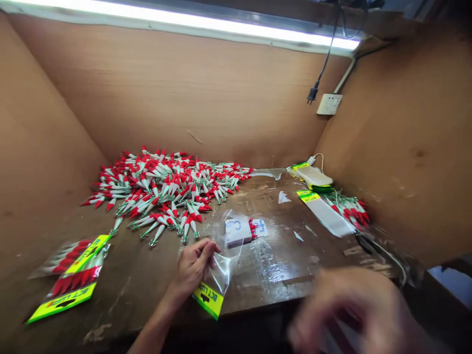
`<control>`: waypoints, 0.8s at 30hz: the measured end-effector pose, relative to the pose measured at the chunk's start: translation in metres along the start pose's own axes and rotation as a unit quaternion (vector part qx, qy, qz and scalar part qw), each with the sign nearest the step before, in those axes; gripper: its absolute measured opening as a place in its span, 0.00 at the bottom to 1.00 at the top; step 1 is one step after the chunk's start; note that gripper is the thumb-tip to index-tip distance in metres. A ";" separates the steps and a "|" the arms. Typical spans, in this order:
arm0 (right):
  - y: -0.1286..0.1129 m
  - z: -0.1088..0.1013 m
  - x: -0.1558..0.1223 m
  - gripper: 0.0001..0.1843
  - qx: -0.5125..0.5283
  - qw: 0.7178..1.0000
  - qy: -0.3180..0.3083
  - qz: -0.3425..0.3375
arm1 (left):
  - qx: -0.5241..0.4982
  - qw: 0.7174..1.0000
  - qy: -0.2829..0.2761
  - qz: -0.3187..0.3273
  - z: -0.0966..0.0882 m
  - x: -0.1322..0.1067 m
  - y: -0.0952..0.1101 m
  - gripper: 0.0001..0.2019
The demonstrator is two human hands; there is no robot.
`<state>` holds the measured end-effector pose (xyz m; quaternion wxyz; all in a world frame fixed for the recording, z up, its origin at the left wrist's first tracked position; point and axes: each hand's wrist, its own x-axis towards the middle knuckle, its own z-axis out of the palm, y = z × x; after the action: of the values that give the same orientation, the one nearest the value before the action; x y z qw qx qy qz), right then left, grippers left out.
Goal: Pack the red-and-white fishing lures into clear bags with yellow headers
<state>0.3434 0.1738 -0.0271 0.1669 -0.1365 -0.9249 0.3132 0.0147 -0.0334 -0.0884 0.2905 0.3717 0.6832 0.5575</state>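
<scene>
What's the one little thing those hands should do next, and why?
Perhaps bring the right hand to the far end of the clear bag to steady it: only the left hand grips the bag, and from this view its far end overlaps the white block with red tips beside it.

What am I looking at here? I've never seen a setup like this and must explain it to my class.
There is no machine: these are a person's two bare hands, seen in one picture from a camera worn on that person's head. The left hand holds a clear bag with a yellow header. The right hand is blurred, so whether it holds anything is unclear. On the table, a pile of red-and-white pieces lies toward the back left, with two filled packets nearer on the left. A white, blue-marked holder is near the middle, and yellow-topped bags lie on the right.
</scene>
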 end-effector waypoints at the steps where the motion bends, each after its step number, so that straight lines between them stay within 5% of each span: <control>1: -0.002 0.013 0.037 0.24 0.006 1.000 -0.020 0.006 | 0.012 1.000 -0.002 0.009 -0.013 0.004 0.002 0.22; 2: -0.004 0.028 0.073 0.26 0.005 0.998 -0.069 0.003 | 0.029 0.999 -0.013 0.015 -0.026 0.008 0.004 0.22; 5: -0.011 0.078 0.162 0.30 -0.071 0.996 -0.044 -0.001 | 0.084 0.995 -0.057 0.011 -0.052 0.024 0.014 0.24; 9: -0.011 0.126 0.205 0.48 -0.142 0.981 -0.120 -0.057 | 0.128 0.987 -0.097 0.006 -0.065 0.047 0.024 0.26; 12: -0.006 0.123 0.194 0.44 -0.135 0.972 -0.162 -0.102 | 0.168 0.977 -0.127 0.021 -0.065 0.061 0.026 0.26; 16: 0.003 0.090 0.156 0.27 -0.097 0.966 -0.204 -0.123 | 0.239 0.955 -0.163 0.063 -0.058 0.073 0.026 0.23; 20: 0.027 0.083 0.118 0.04 -0.079 0.990 -0.111 -0.028 | 0.265 0.945 -0.167 0.089 -0.049 0.075 0.022 0.23; 24: 0.067 0.099 0.105 0.21 -0.114 0.991 0.034 0.054 | 0.290 0.932 -0.195 0.098 -0.043 0.071 0.014 0.24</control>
<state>0.2196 0.2099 -0.1197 0.1643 -0.2149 -0.9397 0.2095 -0.0571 0.0030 -0.0642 0.2417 0.6063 0.7053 0.2767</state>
